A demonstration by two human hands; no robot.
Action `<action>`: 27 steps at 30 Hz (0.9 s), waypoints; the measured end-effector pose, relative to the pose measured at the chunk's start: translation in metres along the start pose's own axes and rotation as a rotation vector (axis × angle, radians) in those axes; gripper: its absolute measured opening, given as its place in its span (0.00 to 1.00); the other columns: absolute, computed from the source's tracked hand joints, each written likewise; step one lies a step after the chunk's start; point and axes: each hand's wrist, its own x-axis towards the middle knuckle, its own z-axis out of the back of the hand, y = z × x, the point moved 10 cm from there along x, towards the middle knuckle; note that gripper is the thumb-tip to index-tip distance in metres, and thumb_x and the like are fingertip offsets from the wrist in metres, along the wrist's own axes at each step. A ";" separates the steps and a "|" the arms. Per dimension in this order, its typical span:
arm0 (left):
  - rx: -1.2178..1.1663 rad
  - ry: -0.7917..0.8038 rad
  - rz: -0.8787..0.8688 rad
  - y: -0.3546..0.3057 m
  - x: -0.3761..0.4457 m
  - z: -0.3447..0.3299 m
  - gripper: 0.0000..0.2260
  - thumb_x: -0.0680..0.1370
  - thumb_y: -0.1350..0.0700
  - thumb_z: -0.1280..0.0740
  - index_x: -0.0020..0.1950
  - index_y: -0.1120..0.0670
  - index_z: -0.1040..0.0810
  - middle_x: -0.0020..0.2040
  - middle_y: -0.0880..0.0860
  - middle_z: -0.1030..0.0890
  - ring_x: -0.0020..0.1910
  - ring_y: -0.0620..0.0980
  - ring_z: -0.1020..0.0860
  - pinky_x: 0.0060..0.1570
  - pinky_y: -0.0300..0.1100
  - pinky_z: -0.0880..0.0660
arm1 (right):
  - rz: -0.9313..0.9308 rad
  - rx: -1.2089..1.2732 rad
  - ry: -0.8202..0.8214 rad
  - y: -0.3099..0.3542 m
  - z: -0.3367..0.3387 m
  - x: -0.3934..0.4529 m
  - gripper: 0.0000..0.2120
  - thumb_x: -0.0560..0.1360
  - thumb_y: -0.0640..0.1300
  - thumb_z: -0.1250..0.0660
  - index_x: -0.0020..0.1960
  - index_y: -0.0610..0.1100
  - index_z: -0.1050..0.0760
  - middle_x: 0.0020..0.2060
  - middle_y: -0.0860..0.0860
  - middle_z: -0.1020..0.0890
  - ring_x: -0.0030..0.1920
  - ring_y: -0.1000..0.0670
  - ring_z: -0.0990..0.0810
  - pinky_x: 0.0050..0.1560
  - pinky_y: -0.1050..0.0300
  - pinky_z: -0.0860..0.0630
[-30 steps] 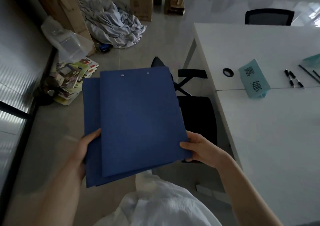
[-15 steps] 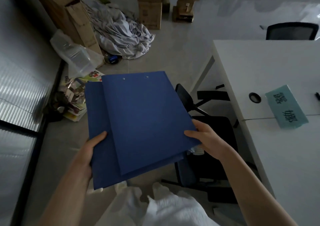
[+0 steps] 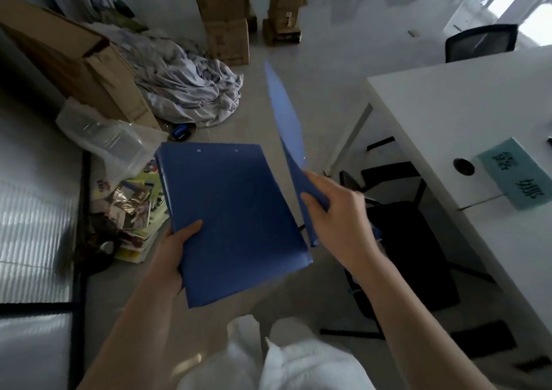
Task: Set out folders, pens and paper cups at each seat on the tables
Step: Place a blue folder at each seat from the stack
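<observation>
My left hand [image 3: 174, 250] grips the lower left edge of a flat stack of blue folders [image 3: 233, 219], thumb on top. My right hand [image 3: 334, 213] grips one separate blue folder [image 3: 285, 111], tilted on edge and pointing up and away, to the right of the stack. Both are held in the air above the floor, left of a white table [image 3: 442, 102]. A teal name card [image 3: 519, 174] stands on the table near a round cable hole [image 3: 463, 166].
A black office chair [image 3: 409, 240] is tucked under the table's near corner; another chair [image 3: 481, 43] stands behind it. Cardboard boxes [image 3: 227, 25], a cloth heap [image 3: 185, 84], a plastic bag [image 3: 113, 138] and magazines [image 3: 131, 207] lie on the floor at left.
My right hand has pulled the top folder off the stack and swung it up on edge to the right. The left hand keeps the remaining folders. The view has shifted left of the table.
</observation>
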 end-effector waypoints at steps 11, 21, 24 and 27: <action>0.140 0.094 -0.024 -0.055 0.084 -0.068 0.18 0.77 0.57 0.32 0.67 0.56 0.25 0.48 0.56 0.16 0.38 0.54 0.16 0.31 0.44 0.21 | 0.234 -0.267 0.342 0.019 -0.133 0.028 0.16 0.75 0.41 0.40 0.62 0.45 0.26 0.44 0.47 0.17 0.41 0.41 0.21 0.37 0.47 0.23; 0.140 0.173 0.026 -0.109 0.166 -0.149 0.13 0.83 0.53 0.44 0.47 0.56 0.23 0.30 0.50 0.16 0.26 0.48 0.18 0.22 0.38 0.24 | 0.197 -0.279 0.550 -0.022 -0.113 0.156 0.22 0.77 0.59 0.41 0.69 0.54 0.29 0.74 0.60 0.37 0.77 0.56 0.52 0.69 0.26 0.63; 0.098 0.230 0.039 -0.128 0.183 -0.182 0.14 0.82 0.49 0.43 0.48 0.53 0.22 0.34 0.50 0.15 0.30 0.49 0.17 0.28 0.41 0.21 | 0.220 -0.290 0.535 -0.031 -0.099 0.193 0.19 0.78 0.54 0.40 0.68 0.56 0.29 0.73 0.61 0.36 0.77 0.57 0.51 0.69 0.27 0.65; 0.061 0.274 0.025 -0.143 0.197 -0.205 0.15 0.80 0.44 0.42 0.52 0.52 0.20 0.41 0.52 0.14 0.36 0.50 0.16 0.32 0.43 0.19 | 0.222 -0.294 0.542 -0.039 -0.091 0.218 0.18 0.78 0.49 0.39 0.67 0.56 0.28 0.72 0.62 0.34 0.77 0.57 0.50 0.70 0.28 0.65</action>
